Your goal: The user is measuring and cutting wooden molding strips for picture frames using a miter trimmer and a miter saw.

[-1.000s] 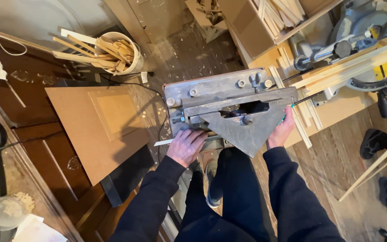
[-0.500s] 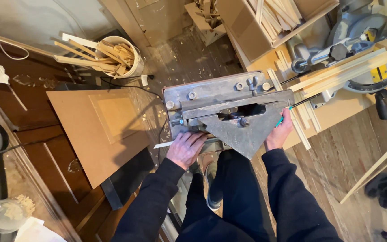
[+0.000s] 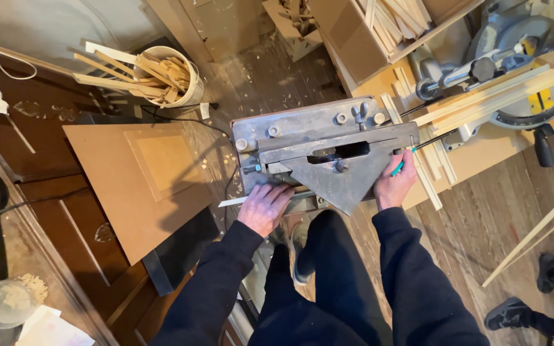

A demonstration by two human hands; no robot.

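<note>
pressing down flat, the left hand (image 3: 265,206) is lying with fingers spread on a thin pale wood strip (image 3: 233,201) at the near left edge of the grey metal trimming machine (image 3: 322,144), not clenching anything. the strip is poking out to the left from under that hand, and the part running into the machine is hidden. the right hand (image 3: 394,182) is gripping a teal-handled lever (image 3: 397,168) at the machine's near right corner, fingers curled around it. the machine is sitting in the middle of the scene, its triangular plate pointing toward the person's dark-trousered legs. a brown board (image 3: 139,182) is lying to the left of it, and a white bucket of wood offcuts (image 3: 161,78) is standing farther off on the left. a miter saw (image 3: 520,70) is resting on the surface to the far right, with long pale mouldings (image 3: 482,99) laid across it. another person's dark shoes (image 3: 533,301) are showing on the floor at the near right.
</note>
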